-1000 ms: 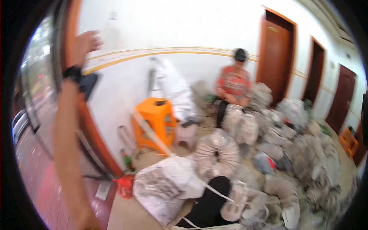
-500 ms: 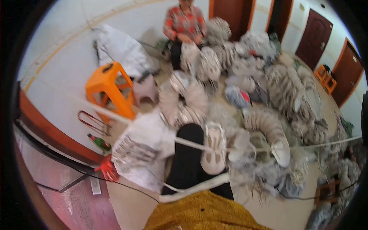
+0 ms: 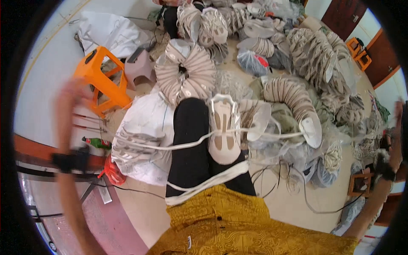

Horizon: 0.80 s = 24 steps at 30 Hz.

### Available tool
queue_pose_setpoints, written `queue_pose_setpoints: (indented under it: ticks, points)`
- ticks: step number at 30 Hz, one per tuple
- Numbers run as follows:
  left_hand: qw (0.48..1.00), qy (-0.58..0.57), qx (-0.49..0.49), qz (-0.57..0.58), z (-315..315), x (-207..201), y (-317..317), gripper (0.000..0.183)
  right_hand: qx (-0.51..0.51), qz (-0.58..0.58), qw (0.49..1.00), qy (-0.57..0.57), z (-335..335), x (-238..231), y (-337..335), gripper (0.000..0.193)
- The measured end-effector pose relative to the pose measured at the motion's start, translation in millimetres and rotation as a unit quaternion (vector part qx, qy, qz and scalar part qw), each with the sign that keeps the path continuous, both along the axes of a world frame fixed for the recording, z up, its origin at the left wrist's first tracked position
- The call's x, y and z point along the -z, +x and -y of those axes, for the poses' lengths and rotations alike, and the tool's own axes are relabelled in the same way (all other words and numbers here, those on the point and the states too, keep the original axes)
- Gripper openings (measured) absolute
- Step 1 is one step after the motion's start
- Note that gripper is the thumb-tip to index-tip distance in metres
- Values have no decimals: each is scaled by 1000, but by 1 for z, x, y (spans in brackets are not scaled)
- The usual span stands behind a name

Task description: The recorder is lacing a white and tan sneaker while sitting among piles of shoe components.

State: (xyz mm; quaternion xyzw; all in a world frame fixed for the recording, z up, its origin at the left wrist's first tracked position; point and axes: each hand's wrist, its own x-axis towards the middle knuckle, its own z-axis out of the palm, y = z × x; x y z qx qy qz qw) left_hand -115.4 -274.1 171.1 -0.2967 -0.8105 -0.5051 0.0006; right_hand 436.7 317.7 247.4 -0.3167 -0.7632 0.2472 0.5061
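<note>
A beige shoe upper (image 3: 219, 146) with long openings lies on my right thigh, toe end toward me. One white shoelace (image 3: 170, 147) crosses it and stretches out to both sides, its ends faint with motion blur. My left hand (image 3: 73, 94) is raised far out to the left, in front of the orange stool, its fingers smeared. At the right rim is my right hand (image 3: 398, 127), held wide, its fingers mostly hidden. Whether either hand grips the lace cannot be made out. A bundle of white laces (image 3: 212, 183) rests across my lap.
Stacked shoe uppers (image 3: 293, 95) and plastic bags lie ahead and to the right; a ring of uppers (image 3: 199, 74) stands beyond my knee. On the left are an orange stool (image 3: 95, 63), a green bottle (image 3: 97, 143) and a white sack (image 3: 142, 114). Someone sits at the far side.
Both my arms have come into view, spread wide to the sides. The lace hangs slacker and lower across the shoe upper. My view has tilted downward.
</note>
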Motion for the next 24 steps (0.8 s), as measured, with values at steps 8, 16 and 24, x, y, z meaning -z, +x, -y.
queue_pose_setpoints:
  ticks: [8, 16, 24]
  points:
    - [967, -142, 192, -93, -183, 205, 142, 12, -489, 135, 798, -323, 221, 251, -263, 11]
    - [989, -124, 79, 3, -186, 237, 168, 5, -410, 311, 853, -89, 263, 294, -317, 15]
    - [986, -124, 110, 13, -180, 235, 176, 4, -428, 279, 740, -437, 254, 284, -310, 9]
